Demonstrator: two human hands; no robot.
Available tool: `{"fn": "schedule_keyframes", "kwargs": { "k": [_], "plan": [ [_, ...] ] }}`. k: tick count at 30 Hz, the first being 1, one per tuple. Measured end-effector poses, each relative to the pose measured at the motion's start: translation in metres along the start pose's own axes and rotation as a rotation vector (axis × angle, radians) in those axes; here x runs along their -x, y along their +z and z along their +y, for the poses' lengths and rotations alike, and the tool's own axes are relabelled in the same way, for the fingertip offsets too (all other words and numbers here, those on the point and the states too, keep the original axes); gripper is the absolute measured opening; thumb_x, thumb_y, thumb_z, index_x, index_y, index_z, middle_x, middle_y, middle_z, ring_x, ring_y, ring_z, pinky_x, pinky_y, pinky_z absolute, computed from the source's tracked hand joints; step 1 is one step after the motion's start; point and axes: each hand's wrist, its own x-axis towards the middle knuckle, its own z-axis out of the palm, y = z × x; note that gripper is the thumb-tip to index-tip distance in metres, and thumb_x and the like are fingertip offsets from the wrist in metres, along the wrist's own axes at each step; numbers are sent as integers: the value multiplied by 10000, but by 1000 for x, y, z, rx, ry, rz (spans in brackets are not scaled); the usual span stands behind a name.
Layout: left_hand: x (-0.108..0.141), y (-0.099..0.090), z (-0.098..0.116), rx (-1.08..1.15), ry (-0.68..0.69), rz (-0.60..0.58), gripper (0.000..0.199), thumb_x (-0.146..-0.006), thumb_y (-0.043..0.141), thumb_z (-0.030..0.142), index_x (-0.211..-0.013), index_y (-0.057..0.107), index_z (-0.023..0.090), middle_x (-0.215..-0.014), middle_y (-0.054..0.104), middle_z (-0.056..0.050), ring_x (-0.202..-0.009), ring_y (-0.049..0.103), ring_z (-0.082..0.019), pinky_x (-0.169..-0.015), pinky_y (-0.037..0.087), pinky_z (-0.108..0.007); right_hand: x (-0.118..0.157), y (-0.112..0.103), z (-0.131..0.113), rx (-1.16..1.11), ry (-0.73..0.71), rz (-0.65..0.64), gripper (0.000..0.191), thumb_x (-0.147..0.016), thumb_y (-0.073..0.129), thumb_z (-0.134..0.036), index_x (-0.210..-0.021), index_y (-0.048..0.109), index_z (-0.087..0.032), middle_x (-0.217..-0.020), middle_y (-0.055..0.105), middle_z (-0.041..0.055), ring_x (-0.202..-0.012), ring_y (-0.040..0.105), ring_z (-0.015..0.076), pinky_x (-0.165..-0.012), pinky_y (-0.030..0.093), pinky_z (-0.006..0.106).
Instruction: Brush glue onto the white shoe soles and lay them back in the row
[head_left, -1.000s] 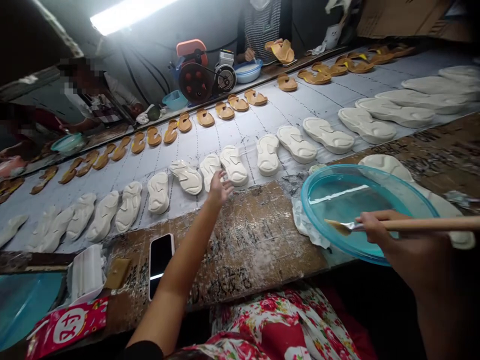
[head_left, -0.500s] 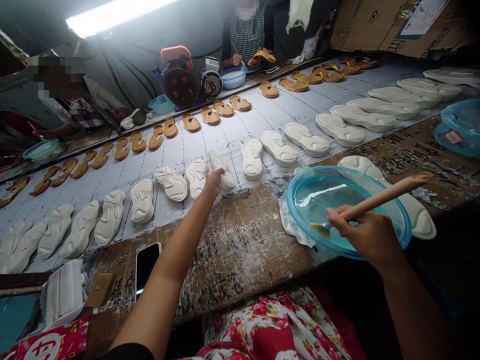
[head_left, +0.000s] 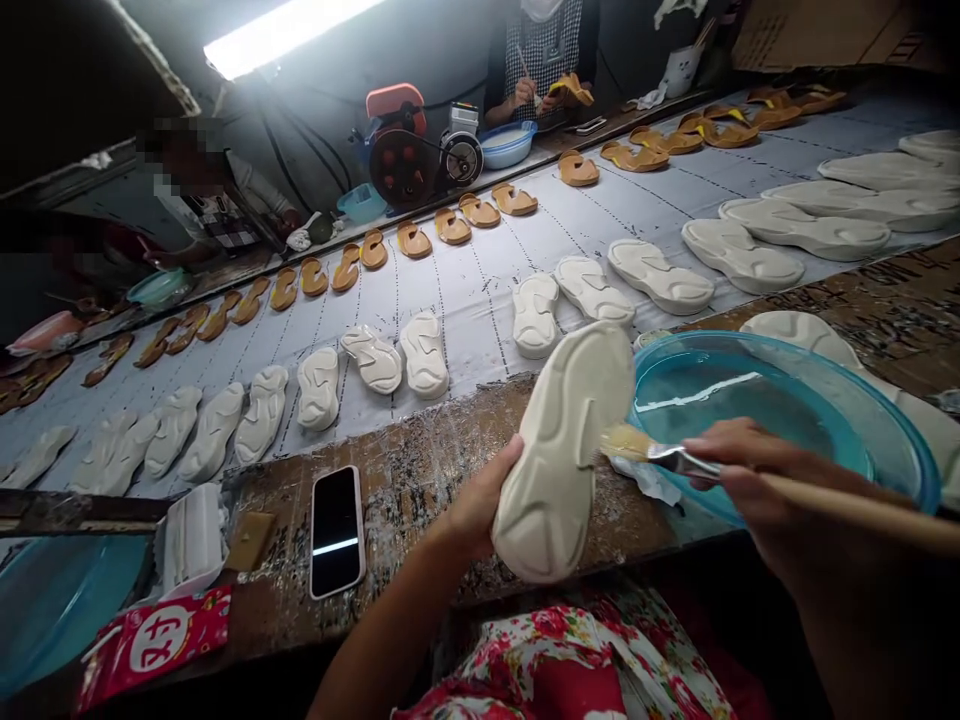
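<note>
Phone (head_left: 337,532) is laid face-up on the brown bench (head_left: 409,455); could be spotted if a loaded brush were swung that way. White soles (head_left: 317,388) are lined up behind it on the pale sheet (head_left: 480,300); neighbours could be knocked if the held piece were set down carelessly. Mid-view, the held sole (head_left: 559,465) is tilted up over the bench's near edge, its left side pinched by the left hand (head_left: 480,500) (fingers behind are hidden, so grip depth can't be told). Slip possible if that side is wet or pinched shallow. Bristles of the brush (head_left: 675,458) are brought to the sole's right edge; if overloaded, runs could be left there and the floral cloth (head_left: 555,655) dripped on. The brush is clasped near its ferrule by the right hand (head_left: 750,465). Blue basin (head_left: 896,440) could be bumped, clearance being small.
</note>
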Motion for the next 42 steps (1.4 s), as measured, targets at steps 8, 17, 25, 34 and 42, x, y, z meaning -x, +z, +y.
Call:
{"fn": "schedule_keyframes", "kwargs": {
  "k": [8, 17, 25, 34, 42],
  "plan": [
    [42, 1, -3, 21, -61, 15, 394, -715, 617, 494, -869, 693, 140, -794, 700, -52, -706, 621, -152, -669, 451, -231, -18, 11, -60, -55, -59, 58, 195, -777, 534, -122, -917, 603, -240, -800, 591, 14, -778, 537, 142, -792, 411, 378],
    [60, 10, 14, -632, 148, 7, 442, -844, 404, 522, -887, 644, 154, -840, 606, -52, -729, 483, -134, -713, 380, -248, -24, -6, -51, -34, -179, 16, 212, -753, 516, -114, -903, 598, -239, -742, 588, 8, -700, 551, 154, -707, 416, 370],
    [69, 23, 17, -1270, 377, 190, 416, -904, 265, 454, -1125, 575, 288, -1105, 467, -61, -1024, 437, -205, -871, 322, -304, -13, -4, -78, 175, -382, -223, 103, -797, 524, -122, -864, 566, -189, -657, 585, -32, -708, 557, 96, -782, 324, 342],
    [46, 16, 14, -533, 197, 30, 449, -864, 361, 511, -943, 625, 157, -845, 600, -48, -740, 485, -135, -721, 374, -246, -1, 3, -71, -34, -345, -289, 119, -869, 447, -191, -916, 556, -177, -679, 568, -25, -724, 533, 61, -854, 346, 273],
    [39, 20, 11, -370, 276, 153, 501, -824, 420, 556, -959, 626, 121, -806, 635, -55, -705, 538, -139, -657, 400, -237, 6, 16, -85, -166, -376, -363, 153, -837, 449, -110, -854, 592, -162, -661, 570, -14, -730, 545, 65, -776, 422, 208]
  ]
}}
